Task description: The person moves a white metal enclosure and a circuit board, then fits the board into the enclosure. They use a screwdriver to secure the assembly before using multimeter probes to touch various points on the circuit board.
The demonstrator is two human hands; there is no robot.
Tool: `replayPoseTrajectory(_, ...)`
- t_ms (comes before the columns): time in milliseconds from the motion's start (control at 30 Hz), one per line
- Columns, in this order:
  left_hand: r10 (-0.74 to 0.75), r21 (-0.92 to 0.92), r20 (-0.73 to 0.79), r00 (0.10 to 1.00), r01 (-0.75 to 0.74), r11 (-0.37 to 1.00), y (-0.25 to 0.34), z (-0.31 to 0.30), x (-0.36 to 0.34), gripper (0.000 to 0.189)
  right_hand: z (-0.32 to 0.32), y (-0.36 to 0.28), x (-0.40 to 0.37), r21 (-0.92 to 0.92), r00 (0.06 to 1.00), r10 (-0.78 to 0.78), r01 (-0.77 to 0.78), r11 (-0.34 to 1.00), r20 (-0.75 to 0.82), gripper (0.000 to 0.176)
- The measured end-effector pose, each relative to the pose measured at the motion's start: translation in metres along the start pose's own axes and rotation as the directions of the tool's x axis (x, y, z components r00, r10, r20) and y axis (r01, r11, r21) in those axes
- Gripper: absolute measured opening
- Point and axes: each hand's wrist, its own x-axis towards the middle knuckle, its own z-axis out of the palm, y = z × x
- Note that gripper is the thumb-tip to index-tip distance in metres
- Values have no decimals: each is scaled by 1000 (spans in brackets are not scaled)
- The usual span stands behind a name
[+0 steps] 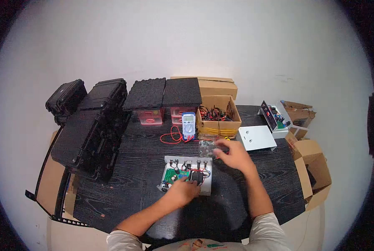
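1. While the left hand (183, 190) rests on the near edge of the open case (187, 160), fingers curled over the board (170, 173), the case lies mid-table (141, 163); whether they grip anything, cannot tell.
2. Right hand (236, 155) is past the case's far right corner, fingers loosely spread, tips at a clear bag (206, 147). Pinch or mere touch: cannot tell.
3. Judged step: taking a small part from the bag for the board.
4. Next move calls for a fine pinch, with the left hand bracing the case.
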Motion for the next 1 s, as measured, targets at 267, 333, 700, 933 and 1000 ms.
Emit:
replayPoseTrajectory(267, -180, -200, -194, 964, 140, 970, -22, -77, 14, 35, -7, -1, -15, -293, 987, -83, 121, 948, 139, 49)
replayPoseTrajectory(333, -147, -250, -321, 936, 65, 966, -27, -77, 13, 38, 4, -10, -17, -84, 937, -232, 261, 962, 260, 46)
replayPoseTrajectory(700, -217, -453, -441, 871, -8, 891, -38, -18, 5, 32, 38, -25, -15, 18, 893, -345, 355, 935, 290, 26)
replayPoseTrajectory(933, -210, -456, -533, 820, -69, 887, -42, -5, 3, 26, 41, -29, -13, -12, 906, -289, 307, 952, 309, 22)
replayPoseTrajectory(1000, -184, -429, -576, 796, -103, 897, -43, -3, 3, 25, 43, -28, -15, -8, 907, -299, 315, 949, 295, 22)
